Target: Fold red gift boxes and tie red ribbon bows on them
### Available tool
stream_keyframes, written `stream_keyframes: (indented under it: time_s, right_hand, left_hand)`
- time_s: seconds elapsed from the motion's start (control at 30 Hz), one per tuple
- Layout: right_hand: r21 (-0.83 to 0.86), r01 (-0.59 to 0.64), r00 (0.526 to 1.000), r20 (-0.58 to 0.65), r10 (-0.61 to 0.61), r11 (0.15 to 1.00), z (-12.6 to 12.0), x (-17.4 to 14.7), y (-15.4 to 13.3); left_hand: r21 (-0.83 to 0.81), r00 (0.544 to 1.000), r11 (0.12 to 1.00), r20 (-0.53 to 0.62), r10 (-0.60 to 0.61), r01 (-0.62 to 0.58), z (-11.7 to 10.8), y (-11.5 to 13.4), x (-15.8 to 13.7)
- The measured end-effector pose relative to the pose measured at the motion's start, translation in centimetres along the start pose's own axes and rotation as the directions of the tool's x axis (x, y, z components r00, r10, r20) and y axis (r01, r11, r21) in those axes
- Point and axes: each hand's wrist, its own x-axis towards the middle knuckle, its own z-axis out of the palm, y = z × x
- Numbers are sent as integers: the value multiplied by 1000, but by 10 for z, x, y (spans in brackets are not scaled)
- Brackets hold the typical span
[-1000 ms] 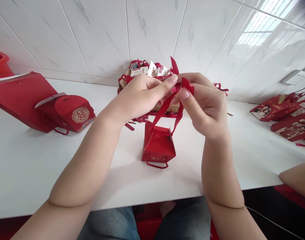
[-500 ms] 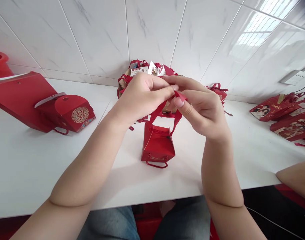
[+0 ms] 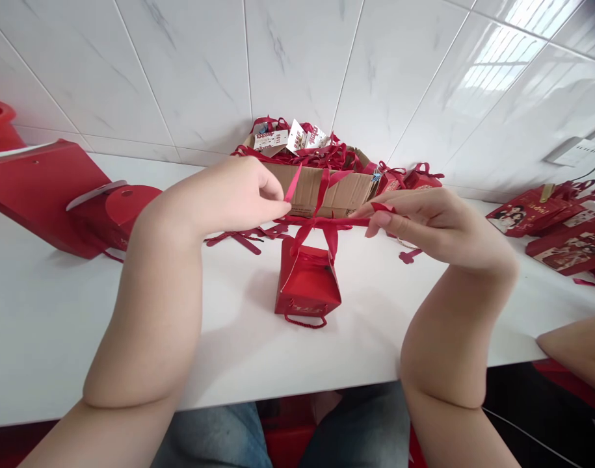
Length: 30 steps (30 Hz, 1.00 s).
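Note:
A small red gift box (image 3: 311, 279) with a twisted cord handle stands on the white table in front of me. From its top rises a red ribbon (image 3: 330, 234), crossed in the middle above the box and drawn out to both sides. My left hand (image 3: 243, 198) is closed, pinching one end of the ribbon between thumb and fingertips. On the other side my right hand (image 3: 419, 224) grips the other end between thumb and fingers. Both hands are raised above the table, apart from the box itself.
Behind the box stands a cardboard carton (image 3: 297, 185) filled with ribbons and printed tags. At left sit a larger red box (image 3: 58, 195) and a red box with a round flap (image 3: 131, 205). Red gift bags (image 3: 531, 208) are at right, near another person's arm (image 3: 580, 348).
My hands, close together over the box before, have moved apart and lower, drawing the ribbon out sideways. The crossing in the ribbon and the carton behind now show.

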Motion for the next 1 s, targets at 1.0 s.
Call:
stream_keyframes:
  time_s: [1.0]
  right_hand:
    - [-251, -737, 515, 392, 762, 627, 7, 23, 92]
  left_hand:
    - [301, 787, 934, 522, -329, 190, 5, -42, 38]
